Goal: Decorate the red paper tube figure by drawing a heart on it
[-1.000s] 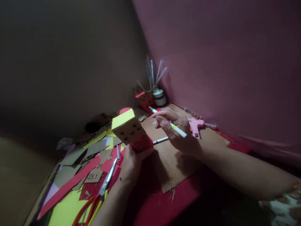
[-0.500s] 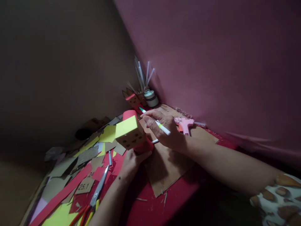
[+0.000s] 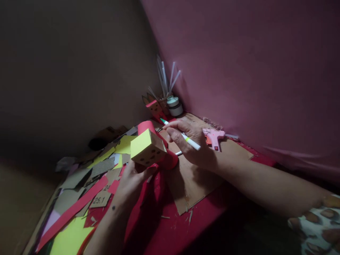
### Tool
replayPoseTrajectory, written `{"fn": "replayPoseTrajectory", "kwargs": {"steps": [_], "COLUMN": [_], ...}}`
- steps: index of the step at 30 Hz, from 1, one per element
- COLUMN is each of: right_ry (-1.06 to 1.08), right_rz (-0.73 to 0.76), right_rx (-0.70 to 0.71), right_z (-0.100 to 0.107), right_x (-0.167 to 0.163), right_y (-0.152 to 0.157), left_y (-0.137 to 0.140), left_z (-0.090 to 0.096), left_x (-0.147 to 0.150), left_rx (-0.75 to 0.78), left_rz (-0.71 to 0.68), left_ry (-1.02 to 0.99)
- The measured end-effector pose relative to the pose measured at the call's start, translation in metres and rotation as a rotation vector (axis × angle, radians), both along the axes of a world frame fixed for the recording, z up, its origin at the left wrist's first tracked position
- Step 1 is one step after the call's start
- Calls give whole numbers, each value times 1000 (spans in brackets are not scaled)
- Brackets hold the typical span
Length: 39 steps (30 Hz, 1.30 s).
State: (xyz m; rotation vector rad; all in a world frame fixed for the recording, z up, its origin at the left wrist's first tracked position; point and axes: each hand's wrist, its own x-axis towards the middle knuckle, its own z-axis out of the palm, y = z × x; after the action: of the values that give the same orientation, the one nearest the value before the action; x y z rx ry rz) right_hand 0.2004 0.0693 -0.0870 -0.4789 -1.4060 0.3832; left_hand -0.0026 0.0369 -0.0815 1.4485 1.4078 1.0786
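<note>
My left hand (image 3: 134, 173) grips a small cardboard box figure (image 3: 150, 156) from its lower left. Its top is yellow, and dark dots like a face mark its front; it sits tilted. Red rounded paper (image 3: 170, 160) shows at its lower right, and a red rolled piece (image 3: 145, 126) rises behind; how they join the box is hidden. My right hand (image 3: 186, 136) pinches a white marker (image 3: 193, 142) with a yellow-green band. The marker's green tip points up and left, apart from the box, which my right hand does not touch.
A pink glue gun (image 3: 214, 136) lies right, beyond a cardboard sheet (image 3: 195, 193). Paper and cardboard scraps (image 3: 101, 200) cover the left side. In the corner stand a lidded jar (image 3: 174, 106), white sticks (image 3: 164, 76) and another small face figure (image 3: 154, 107). Walls rise behind.
My left hand has moved left and now grips the figure's lower left side. The box has turned and tilted. My left forearm now covers most of the scissors. The marker stays in my right hand.
</note>
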Motion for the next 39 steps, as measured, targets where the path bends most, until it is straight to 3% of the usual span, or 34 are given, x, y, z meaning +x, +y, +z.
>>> {"fn": "replayPoseTrajectory", "kwargs": {"steps": [3, 6, 11, 16, 23, 27, 32, 39], "right_ry": [-38, -67, -68, -34, -5, 32, 20, 53], "right_rz": [4, 9, 3, 14, 52, 88, 13, 51], "right_rx": [-12, -46, -70, -78, -111, -111, -71, -90], "right_z": [-1, -3, -4, -3, -1, 1, 6, 7], "right_x": [-1, -2, -1, -1, 0, 2, 4, 6], "right_y": [-6, -9, -5, -2, -4, -3, -3, -5], "left_y": [-2, 1, 8, 8, 8, 5, -7, -5], "left_z": [-1, -17, -40, -38, -47, -33, -14, -36], "left_x": [3, 15, 27, 19, 24, 27, 28, 33], "left_rx": [-6, -10, 79, 96, 124, 85, 50, 53], "left_rz": [-39, -90, 34, 26, 72, 37, -13, -29], "left_ry": [-27, 7, 106, 163, 172, 190, 259, 264]}}
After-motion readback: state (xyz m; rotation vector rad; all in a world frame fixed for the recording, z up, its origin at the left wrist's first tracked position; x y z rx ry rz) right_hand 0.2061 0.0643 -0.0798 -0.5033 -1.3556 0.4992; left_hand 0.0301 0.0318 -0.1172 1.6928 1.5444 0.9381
